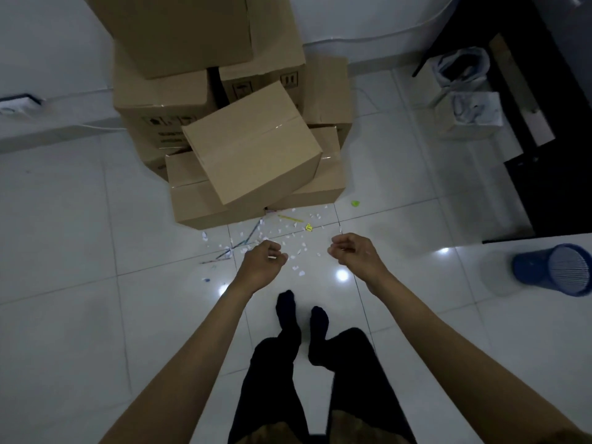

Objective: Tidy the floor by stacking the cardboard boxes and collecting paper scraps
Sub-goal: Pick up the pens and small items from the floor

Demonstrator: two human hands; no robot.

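Left hand (263,258) out over the tiled floor (80,251), fingers curled; a small white bit at the fingertips, cannot tell if pinched. Right hand (354,251) likewise curled — nothing plainly held. Paper scraps (288,238) scattered on the tiles just beyond both hands. Cardboard boxes (253,149) piled farther off, top near one tilted. Blue wastebasket (557,269) tipped over, far right — well apart from the scraps.

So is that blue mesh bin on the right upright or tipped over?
Tipped over. The blue mesh bin lies on its side on the floor tiles, its round mesh end facing the camera.
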